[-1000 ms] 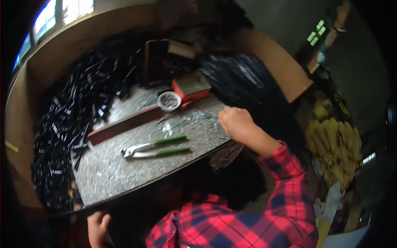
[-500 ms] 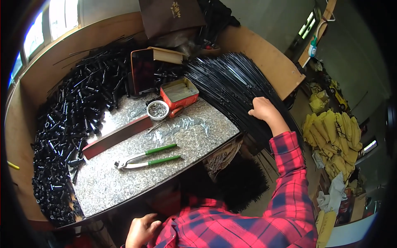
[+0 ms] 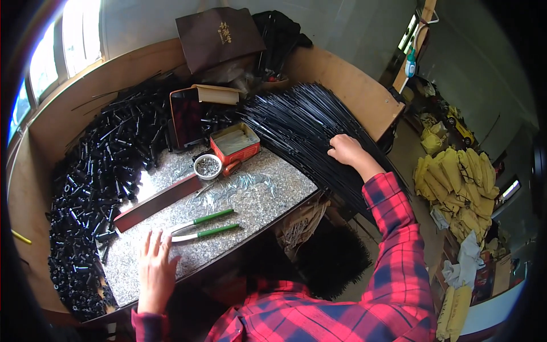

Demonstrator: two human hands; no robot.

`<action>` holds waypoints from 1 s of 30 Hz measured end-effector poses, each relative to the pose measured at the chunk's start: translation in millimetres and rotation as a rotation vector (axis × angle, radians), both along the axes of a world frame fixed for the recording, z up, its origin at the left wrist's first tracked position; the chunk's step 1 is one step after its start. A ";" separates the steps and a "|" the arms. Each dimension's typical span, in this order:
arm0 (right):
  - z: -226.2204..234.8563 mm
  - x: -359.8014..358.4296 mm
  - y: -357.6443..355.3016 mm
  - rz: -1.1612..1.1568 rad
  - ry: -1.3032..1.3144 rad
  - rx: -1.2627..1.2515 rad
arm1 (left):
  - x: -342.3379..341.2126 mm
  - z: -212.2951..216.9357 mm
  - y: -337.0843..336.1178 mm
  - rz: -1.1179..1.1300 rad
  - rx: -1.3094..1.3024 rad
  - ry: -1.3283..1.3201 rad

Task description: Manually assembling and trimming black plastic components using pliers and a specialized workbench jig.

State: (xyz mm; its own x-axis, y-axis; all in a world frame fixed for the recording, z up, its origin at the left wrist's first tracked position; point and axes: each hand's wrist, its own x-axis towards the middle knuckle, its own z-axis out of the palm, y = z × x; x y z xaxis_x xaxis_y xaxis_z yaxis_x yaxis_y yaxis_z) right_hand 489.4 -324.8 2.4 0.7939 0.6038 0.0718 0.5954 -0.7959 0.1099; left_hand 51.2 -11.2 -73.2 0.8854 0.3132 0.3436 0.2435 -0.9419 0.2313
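Observation:
My left hand (image 3: 156, 271) is over the front of the speckled tabletop (image 3: 273, 196), fingers spread and holding nothing. Its fingertips cover the jaw end of a pair of pincers (image 3: 217, 229) with green handles. At the right, my right hand (image 3: 348, 151) has its fingers curled down onto a thick bundle of long thin black rods (image 3: 307, 119). Whether a rod is pinched there is hidden. Beyond the pincers lies a long dark red bar (image 3: 156, 203). A white cup of small metal bits (image 3: 208, 166) stands beside a red open tin (image 3: 242, 154) of thin sticks.
Black tubular parts (image 3: 85, 199) are heaped along the left, inside a curved wooden board (image 3: 34, 154). A phone (image 3: 186, 119) leans upright near a brown bag (image 3: 219, 40). Small shiny pins (image 3: 250, 181) litter the tabletop. Yellow packages (image 3: 456, 182) are piled at the right.
My left hand has risen from below the table edge to the pincers' jaw end, its fingers now spread. My right hand stays at the black rods. The whole view has shifted slightly.

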 end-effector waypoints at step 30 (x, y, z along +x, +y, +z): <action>119.5 -157.6 146.9 0.533 1.033 0.722 | 16.3 86.6 1.6 0.189 -0.207 -0.610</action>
State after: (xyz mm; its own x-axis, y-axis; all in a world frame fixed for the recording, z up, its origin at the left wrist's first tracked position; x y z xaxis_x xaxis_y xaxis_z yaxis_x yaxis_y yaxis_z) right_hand 331.8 -177.9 121.8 0.3626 0.9317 0.0205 0.4015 -0.1363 -0.9057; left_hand 67.5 -9.6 13.4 0.4752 0.5572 0.6810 0.1681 -0.8172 0.5513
